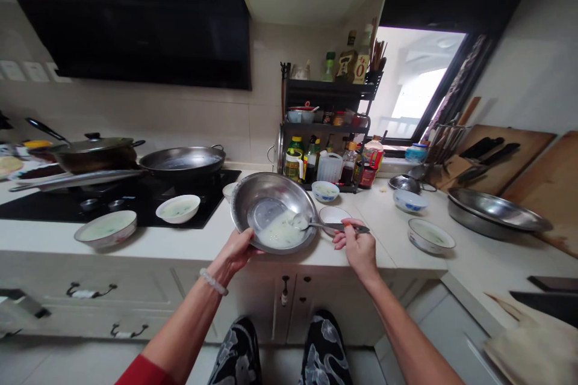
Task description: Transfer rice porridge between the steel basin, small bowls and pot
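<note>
My left hand [241, 246] grips the near left rim of a steel basin [250, 192], which is tilted toward me. Pale, milky soup with green bits [275, 231] has pooled on its near right side. In my right hand [359, 246] is the dark handle of a metal ladle [316, 225], its bowl resting in the soup. A small white bowl [334, 213] stands just right of the basin, partly behind the ladle and my right hand. Further bowls of similar soup sit around: a white one [178, 209], an oval-looking one [106, 228] and a blue-patterned one [325, 191].
A wok [183, 159] and a lidded pan [94, 153] occupy the black cooktop [149, 201] at left. Behind the basin stands a rack [327, 87] of bottles. To the right are filled bowls [431, 236], steel pans [497, 210] and a knife block [456, 171].
</note>
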A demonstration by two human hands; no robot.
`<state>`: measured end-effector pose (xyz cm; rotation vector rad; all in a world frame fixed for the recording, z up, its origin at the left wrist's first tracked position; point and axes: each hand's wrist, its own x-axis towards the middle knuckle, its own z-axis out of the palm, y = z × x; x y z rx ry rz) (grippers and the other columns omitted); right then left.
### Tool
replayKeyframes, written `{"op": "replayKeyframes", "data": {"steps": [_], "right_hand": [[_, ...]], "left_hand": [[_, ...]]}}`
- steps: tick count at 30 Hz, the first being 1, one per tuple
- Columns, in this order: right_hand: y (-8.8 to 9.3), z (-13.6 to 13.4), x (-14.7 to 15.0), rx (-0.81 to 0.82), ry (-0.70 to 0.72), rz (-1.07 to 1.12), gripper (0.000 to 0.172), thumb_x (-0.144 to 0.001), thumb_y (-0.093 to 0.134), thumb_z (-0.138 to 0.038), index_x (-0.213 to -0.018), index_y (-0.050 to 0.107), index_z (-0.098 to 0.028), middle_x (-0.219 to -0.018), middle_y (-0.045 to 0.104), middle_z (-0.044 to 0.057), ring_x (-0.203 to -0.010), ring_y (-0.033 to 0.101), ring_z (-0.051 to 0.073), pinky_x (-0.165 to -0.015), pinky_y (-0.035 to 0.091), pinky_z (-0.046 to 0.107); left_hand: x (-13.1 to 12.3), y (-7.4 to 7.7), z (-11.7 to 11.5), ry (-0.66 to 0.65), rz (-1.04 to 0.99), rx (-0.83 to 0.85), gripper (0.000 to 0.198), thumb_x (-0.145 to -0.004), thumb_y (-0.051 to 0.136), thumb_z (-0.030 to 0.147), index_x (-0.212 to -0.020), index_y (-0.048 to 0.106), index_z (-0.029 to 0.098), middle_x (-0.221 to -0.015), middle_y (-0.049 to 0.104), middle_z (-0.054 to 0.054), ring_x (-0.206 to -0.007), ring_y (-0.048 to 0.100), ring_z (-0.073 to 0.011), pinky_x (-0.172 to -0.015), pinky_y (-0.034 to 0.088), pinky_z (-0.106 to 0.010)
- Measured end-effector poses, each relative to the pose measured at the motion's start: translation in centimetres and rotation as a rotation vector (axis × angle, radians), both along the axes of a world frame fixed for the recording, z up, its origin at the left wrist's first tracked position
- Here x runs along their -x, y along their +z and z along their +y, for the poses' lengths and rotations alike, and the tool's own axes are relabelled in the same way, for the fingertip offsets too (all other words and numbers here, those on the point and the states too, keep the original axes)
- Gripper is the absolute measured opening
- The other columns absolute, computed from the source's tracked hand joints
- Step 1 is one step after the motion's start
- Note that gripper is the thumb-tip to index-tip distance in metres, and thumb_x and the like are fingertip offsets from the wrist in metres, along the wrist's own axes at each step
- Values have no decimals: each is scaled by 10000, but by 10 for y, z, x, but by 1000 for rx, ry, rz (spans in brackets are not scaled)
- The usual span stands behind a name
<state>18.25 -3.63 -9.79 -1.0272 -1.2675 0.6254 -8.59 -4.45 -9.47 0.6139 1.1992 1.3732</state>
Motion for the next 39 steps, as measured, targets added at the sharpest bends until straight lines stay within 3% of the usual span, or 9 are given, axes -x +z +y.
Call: {"op": "replayKeyframes", "data": {"steps": [7,16,24,31,39], "right_hand": [[16,5,-5,59,-20,291,292,-760,624,-426,-826,519,-162,-517,624,4,-400,605,154,-346,472,224],[30,3,-11,48,-22,350,245,-731,630,-370,-812,530,-162,-515,623,5,-410,609,150,-344,463,212],[44,0,-52,-49,-156,383,205,-714,636,-287,-837,544,-152,-540,641,6,-407,602,136,-334,441,193],[29,-3,-77,-63,-254,103,234,-800,598,-368,-875,536,-156,-532,632,-4,-434,623,153,-370,489,225],[12,-23,-75,-235,-2,-416,241,-904,496,-384,-992,612,-192,-692,643,14,-502,615,131,-477,558,294]], "left_hand": [[-9,5,-5,51,7,17,263,-627,485,8,-851,529,138,-533,535,42,-423,517,-106,-399,507,-224],[-11,-4,-5,64,13,-3,278,-640,506,27,-892,527,142,-578,562,32,-441,540,-112,-432,520,-245],[-18,-4,-4,85,-1,-12,293,-653,552,43,-923,523,152,-575,553,34,-450,543,-109,-454,520,-238],[-24,-2,-3,85,21,-16,291,-675,506,29,-937,523,156,-631,559,19,-484,547,-115,-458,525,-256],[-22,-8,0,88,14,-32,245,-689,579,80,-921,541,151,-637,565,10,-487,544,-105,-475,517,-236]]}}
